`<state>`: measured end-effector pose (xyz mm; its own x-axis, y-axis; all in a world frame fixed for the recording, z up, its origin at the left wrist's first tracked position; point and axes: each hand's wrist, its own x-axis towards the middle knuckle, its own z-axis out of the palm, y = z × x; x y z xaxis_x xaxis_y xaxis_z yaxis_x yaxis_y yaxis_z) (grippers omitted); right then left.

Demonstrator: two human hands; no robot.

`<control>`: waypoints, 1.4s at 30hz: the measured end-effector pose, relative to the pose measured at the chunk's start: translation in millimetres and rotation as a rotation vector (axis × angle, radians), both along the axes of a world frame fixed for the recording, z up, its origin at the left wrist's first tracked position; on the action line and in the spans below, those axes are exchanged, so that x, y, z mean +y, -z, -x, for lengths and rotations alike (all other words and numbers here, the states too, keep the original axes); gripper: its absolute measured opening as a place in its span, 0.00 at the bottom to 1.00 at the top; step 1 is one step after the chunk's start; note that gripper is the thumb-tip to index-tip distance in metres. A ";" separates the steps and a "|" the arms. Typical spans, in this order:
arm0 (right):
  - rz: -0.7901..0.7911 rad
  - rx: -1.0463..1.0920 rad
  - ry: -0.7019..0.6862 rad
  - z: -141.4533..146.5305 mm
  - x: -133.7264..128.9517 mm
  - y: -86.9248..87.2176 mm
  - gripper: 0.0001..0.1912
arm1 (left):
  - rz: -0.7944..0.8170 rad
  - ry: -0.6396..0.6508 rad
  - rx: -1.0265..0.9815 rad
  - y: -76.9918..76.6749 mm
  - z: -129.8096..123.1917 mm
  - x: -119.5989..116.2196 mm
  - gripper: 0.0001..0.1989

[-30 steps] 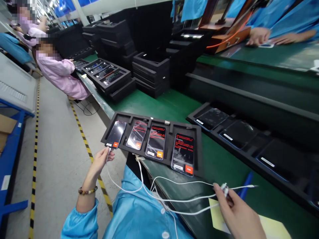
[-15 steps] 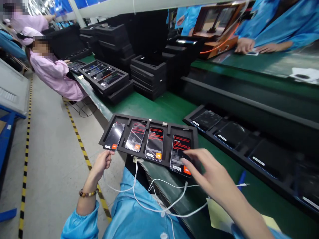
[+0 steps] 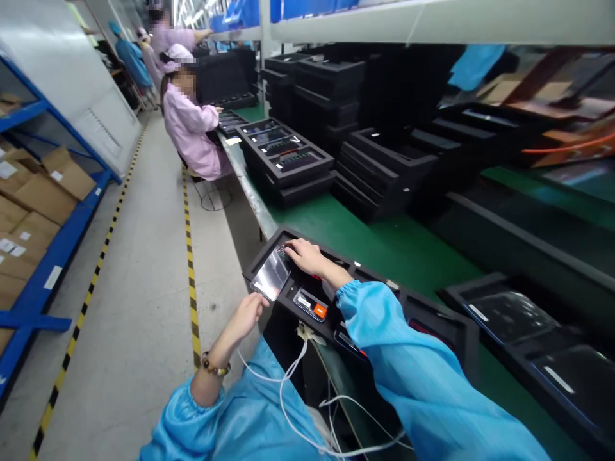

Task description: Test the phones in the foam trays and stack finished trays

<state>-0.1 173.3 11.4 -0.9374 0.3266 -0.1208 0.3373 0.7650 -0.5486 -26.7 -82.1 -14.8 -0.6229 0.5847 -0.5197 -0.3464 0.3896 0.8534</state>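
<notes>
A black foam tray lies at the bench edge with several smartphones in its slots. My left hand is closed at the lower end of the leftmost smartphone, its fingers pinched round the end of a white cable; the plug itself is hidden. Over the upper end of that phone is my right hand, fingers stretched out, a fingertip at the screen and nothing held. The second smartphone shows an orange button at its lower end. My right sleeve covers much of the remaining phones.
Another foam tray with phones lies at right. Stacked trays and piled foam stand further back on the green bench. A person in pink sits farther along. Boxes fill a blue rack at left.
My right hand has left the rightmost phone and reached across to the leftmost one. My left hand stays at that phone's lower end. The head view has turned left.
</notes>
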 end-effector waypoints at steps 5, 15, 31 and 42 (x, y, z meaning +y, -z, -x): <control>-0.053 -0.084 -0.034 7.2 7.6 17.0 0.20 | -0.023 0.031 -0.044 4.8 -0.8 -3.3 0.17; -0.025 -0.142 -0.086 4.4 12.3 17.0 0.38 | -0.079 0.098 -0.086 10.8 3.1 -4.4 0.23; -0.013 -0.160 -0.058 5.6 11.3 15.1 0.35 | -0.122 0.111 -0.027 14.2 3.6 -3.5 0.22; -0.020 -0.165 -0.061 8.0 12.5 19.1 0.26 | -0.118 0.113 -0.022 13.6 3.9 -2.9 0.22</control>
